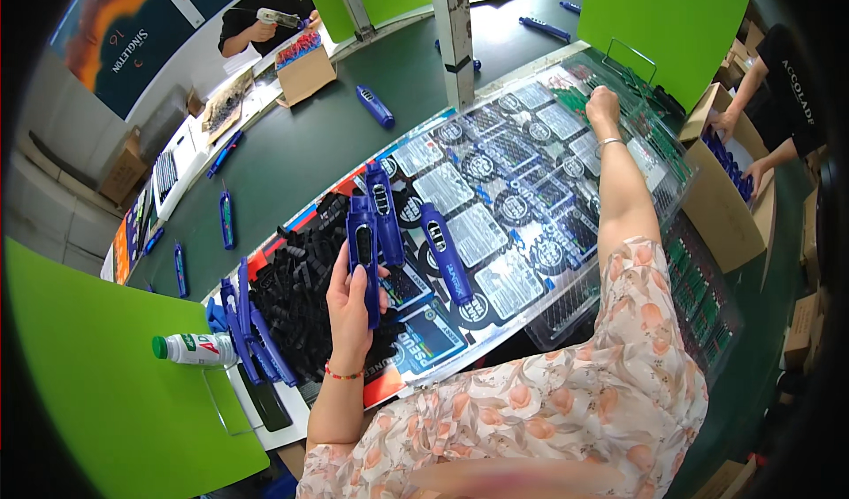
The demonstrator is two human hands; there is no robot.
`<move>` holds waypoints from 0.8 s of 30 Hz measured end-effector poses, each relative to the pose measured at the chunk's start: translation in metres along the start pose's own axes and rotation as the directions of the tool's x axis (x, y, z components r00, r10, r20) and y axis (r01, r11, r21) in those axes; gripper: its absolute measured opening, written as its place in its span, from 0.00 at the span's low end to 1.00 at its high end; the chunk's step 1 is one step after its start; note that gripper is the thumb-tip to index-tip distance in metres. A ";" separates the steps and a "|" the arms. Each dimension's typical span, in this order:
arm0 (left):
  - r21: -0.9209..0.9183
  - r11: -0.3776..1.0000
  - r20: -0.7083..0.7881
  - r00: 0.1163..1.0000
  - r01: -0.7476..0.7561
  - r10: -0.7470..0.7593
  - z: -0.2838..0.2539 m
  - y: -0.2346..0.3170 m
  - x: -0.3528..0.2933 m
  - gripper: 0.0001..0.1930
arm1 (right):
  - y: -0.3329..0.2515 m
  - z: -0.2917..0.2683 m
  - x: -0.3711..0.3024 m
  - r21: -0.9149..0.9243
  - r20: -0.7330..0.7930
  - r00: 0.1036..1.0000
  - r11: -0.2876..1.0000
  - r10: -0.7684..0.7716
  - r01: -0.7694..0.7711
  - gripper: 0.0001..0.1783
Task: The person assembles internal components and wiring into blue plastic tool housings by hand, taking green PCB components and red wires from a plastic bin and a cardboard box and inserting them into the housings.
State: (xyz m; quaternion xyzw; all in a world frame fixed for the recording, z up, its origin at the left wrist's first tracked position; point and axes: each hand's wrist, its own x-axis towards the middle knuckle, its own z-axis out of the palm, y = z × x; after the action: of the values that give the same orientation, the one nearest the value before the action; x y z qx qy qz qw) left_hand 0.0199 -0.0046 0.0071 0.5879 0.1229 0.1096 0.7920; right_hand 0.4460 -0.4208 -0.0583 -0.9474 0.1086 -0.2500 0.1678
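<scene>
Left hand [350, 303] grasps a blue case [362, 248], black parts [296, 291] alongside. Right hand [602, 106] curls at green boards [574, 101] — its hold unclear.

A white bottle with a green cap [195, 349] sits before a green panel [106, 357] at left, while a second green panel [668, 26] rises at upper right beside a wire stand [653, 57]. Across the dark table [314, 158], past a pale post [455, 39], a co-worker in black [239, 26] grips a white gun-shaped tool [278, 19] near a small carton [308, 81]. At right, another person [787, 83] reaches into an open carton [730, 216]; a dark poster with an orange streak [110, 30] hangs at upper left.
</scene>
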 end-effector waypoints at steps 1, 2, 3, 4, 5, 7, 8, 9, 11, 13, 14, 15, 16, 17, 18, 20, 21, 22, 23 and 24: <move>0.001 1.000 0.002 1.000 -0.005 0.005 -0.001 -0.001 -0.001 0.25 | 0.002 0.003 -0.001 -0.015 0.023 1.000 1.000 -0.003 0.004 0.09; 0.002 1.000 -0.013 1.000 0.005 -0.005 -0.002 -0.002 -0.001 0.25 | 0.004 0.005 0.001 -0.032 0.046 0.999 0.999 -0.003 0.005 0.08; 0.002 1.000 -0.025 1.000 0.017 -0.017 -0.002 -0.003 0.000 0.25 | 0.005 0.007 0.005 -0.033 0.041 0.999 0.999 0.002 -0.001 0.08; 0.002 1.000 -0.020 1.000 0.019 -0.019 -0.002 -0.003 0.000 0.25 | 0.000 0.007 0.006 -0.009 0.056 0.998 0.999 0.034 -0.034 0.08; 0.002 1.000 -0.021 1.000 0.020 -0.020 -0.002 -0.003 0.000 0.26 | -0.001 0.006 0.007 0.014 0.071 0.995 0.998 0.067 -0.068 0.08; 0.000 1.000 -0.032 0.999 0.023 -0.023 -0.003 -0.004 -0.004 0.26 | -0.006 -0.005 0.007 -0.052 0.145 0.989 0.998 0.040 -0.033 0.11; 0.007 1.000 -0.022 1.000 0.022 -0.022 -0.003 -0.005 -0.004 0.26 | -0.019 -0.019 0.004 -0.124 0.107 0.994 0.992 0.030 -0.016 0.15; 0.006 1.000 -0.034 0.999 0.030 -0.030 -0.002 -0.004 -0.004 0.26 | -0.035 -0.035 -0.003 -0.195 0.075 0.997 0.981 0.011 0.004 0.20; -0.019 0.999 -0.022 0.999 0.032 -0.033 -0.003 -0.004 -0.003 0.25 | -0.073 -0.067 -0.020 -0.139 -0.020 0.992 0.983 -0.123 0.119 0.27; -0.016 0.997 -0.041 0.997 0.071 -0.072 0.003 -0.002 -0.002 0.25 | -0.087 -0.088 -0.029 -0.029 -0.017 0.969 0.969 -0.247 0.247 0.27; -0.069 0.995 0.009 0.997 0.078 -0.077 0.005 -0.001 -0.002 0.25 | -0.100 -0.095 -0.035 0.097 -0.038 0.932 0.927 -0.361 0.363 0.27; -0.122 0.989 0.053 0.995 0.089 -0.083 0.004 0.000 -0.002 0.26 | -0.117 -0.107 -0.052 0.109 -0.004 0.923 0.918 -0.384 0.382 0.27; -0.127 0.986 0.068 0.993 0.104 -0.096 0.003 0.000 -0.002 0.27 | -0.136 -0.124 -0.076 0.558 0.177 0.925 0.808 -0.336 0.187 0.27; -0.134 0.984 0.088 0.990 0.117 -0.106 0.002 0.001 -0.001 0.28 | -0.153 -0.139 -0.101 0.831 0.366 0.864 0.540 -0.347 -0.135 0.28; -0.172 0.977 0.138 0.985 0.125 -0.102 0.001 -0.001 0.001 0.28 | -0.165 -0.149 -0.126 0.825 0.392 0.845 0.546 -0.363 -0.149 0.28; -0.232 0.961 0.130 0.984 0.152 -0.124 -0.004 -0.007 0.000 0.27 | -0.193 -0.163 -0.174 0.903 0.419 0.760 0.311 -0.496 -0.295 0.30; -0.247 0.955 0.130 0.982 0.165 -0.136 -0.006 -0.008 -0.001 0.26 | -0.207 -0.171 -0.200 0.897 0.436 0.739 0.314 -0.513 -0.311 0.30; -0.259 0.951 0.142 0.981 0.169 -0.135 -0.009 -0.011 0.001 0.26 | -0.218 -0.182 -0.224 0.888 0.459 0.689 0.302 -0.561 -0.346 0.29; -0.263 0.950 0.123 0.982 0.169 -0.141 -0.010 -0.013 0.001 0.26 | -0.229 -0.187 -0.243 0.878 0.476 0.633 0.288 -0.611 -0.383 0.28; -0.278 0.945 0.129 0.981 0.174 -0.143 -0.008 -0.012 0.001 0.26 | -0.235 -0.189 -0.259 0.874 0.482 0.628 0.293 -0.611 -0.387 0.28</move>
State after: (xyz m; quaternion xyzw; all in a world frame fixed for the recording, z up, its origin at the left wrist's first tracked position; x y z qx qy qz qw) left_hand 0.0185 -0.0001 -0.0063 0.4595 0.1100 0.0307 0.8808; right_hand 0.1579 -0.1798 0.0706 -0.6633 -0.2215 0.1527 0.6983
